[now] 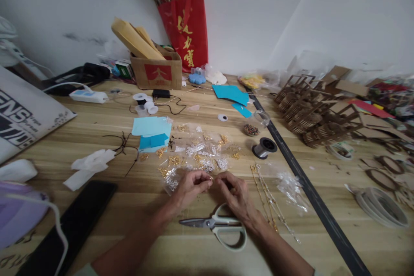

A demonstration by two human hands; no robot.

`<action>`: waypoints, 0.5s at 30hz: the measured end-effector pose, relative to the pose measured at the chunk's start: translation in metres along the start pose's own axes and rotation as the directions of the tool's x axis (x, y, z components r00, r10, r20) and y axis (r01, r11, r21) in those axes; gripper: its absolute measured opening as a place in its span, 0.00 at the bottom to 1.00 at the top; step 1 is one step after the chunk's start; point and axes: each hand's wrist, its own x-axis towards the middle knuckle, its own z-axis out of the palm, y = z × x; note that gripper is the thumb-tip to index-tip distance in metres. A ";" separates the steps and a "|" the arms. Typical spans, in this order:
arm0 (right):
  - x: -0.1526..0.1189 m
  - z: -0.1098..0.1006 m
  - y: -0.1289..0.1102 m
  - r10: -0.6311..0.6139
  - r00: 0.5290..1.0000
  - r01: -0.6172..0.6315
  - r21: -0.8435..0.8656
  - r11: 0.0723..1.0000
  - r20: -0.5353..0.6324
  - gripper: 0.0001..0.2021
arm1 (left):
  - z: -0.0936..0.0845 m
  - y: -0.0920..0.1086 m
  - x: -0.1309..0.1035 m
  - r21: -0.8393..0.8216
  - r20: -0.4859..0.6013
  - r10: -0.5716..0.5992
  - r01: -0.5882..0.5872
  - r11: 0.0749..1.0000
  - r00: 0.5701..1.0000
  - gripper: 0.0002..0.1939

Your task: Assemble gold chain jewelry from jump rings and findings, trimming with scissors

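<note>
My left hand [194,185] is closed in a pinch on a tiny gold piece [211,178] near the middle of the table. My right hand [233,190] is closed too, its fingertips beside that piece; what they hold is too small to make out. Scissors with pale green handles [230,229] lie just below my hands, blades pointing left. Beyond my fingers are clear bags of silver findings [207,164] and gold findings [174,160]. Gold and silver chains [265,194] lie right of my right hand.
A spool of wire [264,148] and a jar of beads [251,129] stand beyond the chains. A dark strip [297,174] crosses the table. Brown wooden models [310,112] sit at right, blue sheets [152,131] at left, a cardboard box [156,71] behind.
</note>
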 end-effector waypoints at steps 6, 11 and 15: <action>0.000 0.000 0.002 -0.012 1.000 0.012 -0.004 1.000 0.003 0.09 | 0.001 0.006 -0.001 -0.028 -0.056 -0.019 0.017 0.999 0.998 0.11; 0.000 0.001 0.002 -0.002 1.000 0.002 -0.002 1.000 0.016 0.09 | 0.002 0.010 -0.003 -0.046 -0.063 0.003 -0.005 0.999 0.998 0.08; 0.000 0.001 0.000 -0.001 1.000 0.001 -0.003 1.000 0.020 0.09 | 0.003 0.010 -0.003 -0.030 -0.083 0.041 -0.043 0.999 0.996 0.05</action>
